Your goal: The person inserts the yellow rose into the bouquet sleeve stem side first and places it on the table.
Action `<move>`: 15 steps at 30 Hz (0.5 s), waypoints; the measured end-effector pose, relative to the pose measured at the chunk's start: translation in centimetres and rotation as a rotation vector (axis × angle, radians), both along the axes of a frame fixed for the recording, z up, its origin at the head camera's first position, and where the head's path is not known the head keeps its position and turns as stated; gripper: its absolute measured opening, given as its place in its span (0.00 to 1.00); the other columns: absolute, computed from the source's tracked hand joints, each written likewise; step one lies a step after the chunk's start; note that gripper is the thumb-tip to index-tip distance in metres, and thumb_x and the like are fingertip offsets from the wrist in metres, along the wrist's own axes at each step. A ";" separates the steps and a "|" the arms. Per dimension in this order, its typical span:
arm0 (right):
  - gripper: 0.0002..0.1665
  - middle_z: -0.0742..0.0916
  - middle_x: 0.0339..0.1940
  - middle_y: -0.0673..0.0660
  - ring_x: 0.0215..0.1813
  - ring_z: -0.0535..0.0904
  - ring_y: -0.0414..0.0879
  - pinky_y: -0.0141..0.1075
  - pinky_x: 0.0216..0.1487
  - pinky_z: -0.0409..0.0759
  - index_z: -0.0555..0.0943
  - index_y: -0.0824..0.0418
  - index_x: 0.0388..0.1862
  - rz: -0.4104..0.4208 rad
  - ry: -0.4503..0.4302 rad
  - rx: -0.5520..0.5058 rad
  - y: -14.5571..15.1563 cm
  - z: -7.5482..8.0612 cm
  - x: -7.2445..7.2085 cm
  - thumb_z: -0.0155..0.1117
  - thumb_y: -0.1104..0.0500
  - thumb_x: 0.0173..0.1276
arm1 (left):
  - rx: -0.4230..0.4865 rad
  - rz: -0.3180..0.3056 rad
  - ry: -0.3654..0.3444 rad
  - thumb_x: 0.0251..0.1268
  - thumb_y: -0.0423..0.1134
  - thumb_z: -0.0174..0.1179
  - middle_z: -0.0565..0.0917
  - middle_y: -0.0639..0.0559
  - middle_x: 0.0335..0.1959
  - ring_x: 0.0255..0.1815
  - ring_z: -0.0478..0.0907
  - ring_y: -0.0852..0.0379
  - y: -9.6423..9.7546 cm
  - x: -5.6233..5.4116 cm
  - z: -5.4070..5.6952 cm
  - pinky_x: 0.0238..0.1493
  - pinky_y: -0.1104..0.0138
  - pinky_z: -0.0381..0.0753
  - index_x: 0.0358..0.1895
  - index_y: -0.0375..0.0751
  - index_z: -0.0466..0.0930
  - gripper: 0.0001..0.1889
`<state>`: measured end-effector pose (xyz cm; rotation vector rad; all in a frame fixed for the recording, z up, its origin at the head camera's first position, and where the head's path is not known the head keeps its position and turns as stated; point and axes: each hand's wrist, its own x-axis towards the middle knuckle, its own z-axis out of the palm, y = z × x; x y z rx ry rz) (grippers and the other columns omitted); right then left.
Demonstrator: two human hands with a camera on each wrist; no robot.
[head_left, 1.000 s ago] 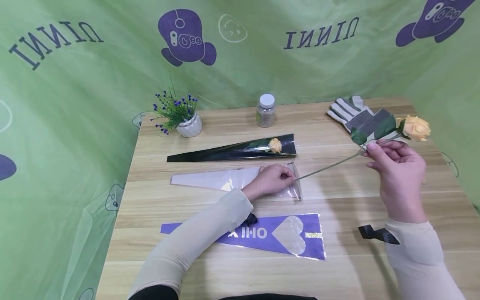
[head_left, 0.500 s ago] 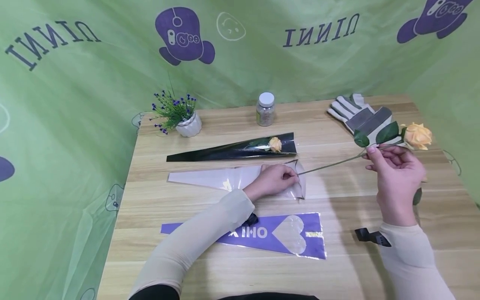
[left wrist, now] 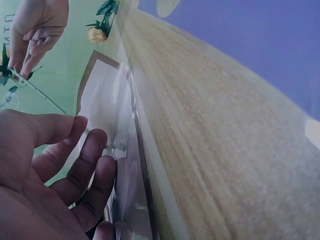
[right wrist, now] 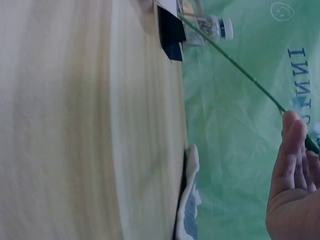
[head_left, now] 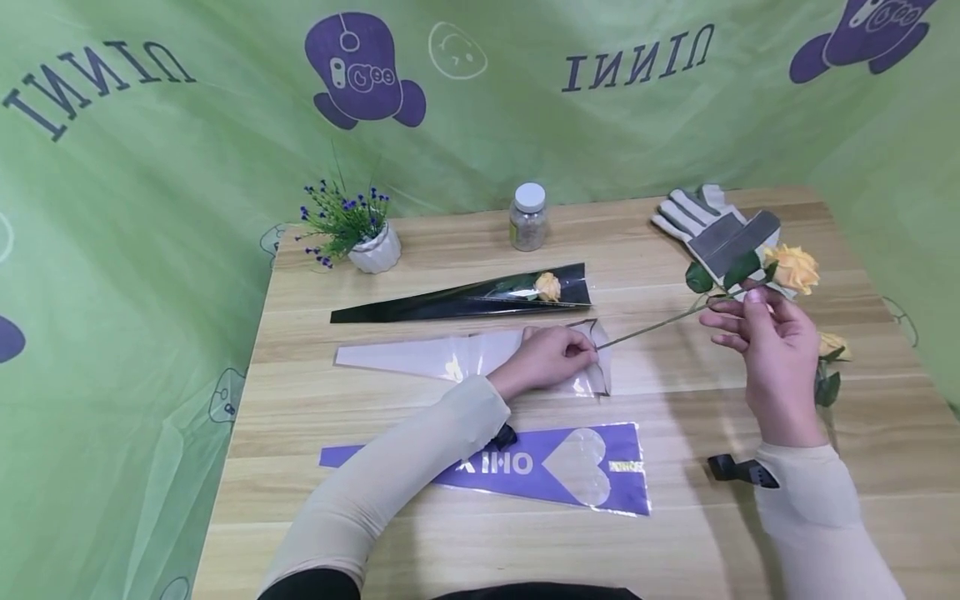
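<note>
My right hand pinches the green stem of a peach-coloured rose close to its leaves. The flower points up and right, above the table. Down to the left runs the stem, its lower end at the mouth of a white and clear flower sleeve. At that mouth my left hand pinches the sleeve's edge between thumb and forefinger, holding it raised. How far the stem tip reaches inside is hidden by my fingers. The left wrist view shows the sleeve's film gaping beside my fingers.
Behind lies a black sleeve with another rose inside. A purple sleeve lies in front. One more rose rests at the right. Gloves, a capped bottle and a potted plant stand along the back.
My right hand has moved left and slightly down with the rose, bringing its stem toward the sleeve. The sleeve's mouth has opened wider. A rose on the table at the right has come into sight.
</note>
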<state>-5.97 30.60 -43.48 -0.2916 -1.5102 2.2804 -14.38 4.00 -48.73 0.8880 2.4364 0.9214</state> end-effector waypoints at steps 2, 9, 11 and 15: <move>0.17 0.89 0.37 0.67 0.31 0.89 0.53 0.34 0.28 0.84 0.77 0.74 0.52 -0.029 -0.015 -0.011 0.3 0.2 -0.1 0.67 0.63 0.72 | -0.002 -0.002 -0.002 0.74 0.51 0.61 0.84 0.74 0.40 0.41 0.75 0.74 0.0 0.0 0.1 0.53 0.61 0.60 0.43 0.57 0.89 0.08; 0.12 0.85 0.28 0.62 0.19 0.79 0.45 0.29 0.20 0.76 0.80 0.77 0.40 -0.146 -0.021 -0.016 0.5 0.5 -0.6 0.73 0.70 0.64 | 0.008 -0.003 -0.005 0.74 0.50 0.61 0.84 0.74 0.38 0.40 0.76 0.73 -0.1 0.0 0.2 0.53 0.60 0.60 0.42 0.57 0.89 0.08; 0.11 0.84 0.26 0.61 0.19 0.76 0.44 0.29 0.20 0.75 0.80 0.76 0.37 -0.147 -0.030 -0.012 0.4 0.4 -0.6 0.73 0.70 0.64 | 0.008 0.001 -0.009 0.74 0.50 0.61 0.84 0.74 0.37 0.40 0.75 0.74 -0.1 0.0 0.1 0.53 0.61 0.59 0.42 0.58 0.89 0.08; 0.10 0.83 0.25 0.60 0.19 0.76 0.44 0.28 0.20 0.74 0.78 0.73 0.34 -0.133 -0.051 -0.016 0.1 -0.2 -0.3 0.73 0.69 0.64 | 0.015 0.003 -0.021 0.74 0.50 0.61 0.83 0.75 0.36 0.38 0.75 0.74 -0.1 -0.1 0.2 0.53 0.60 0.58 0.41 0.58 0.89 0.08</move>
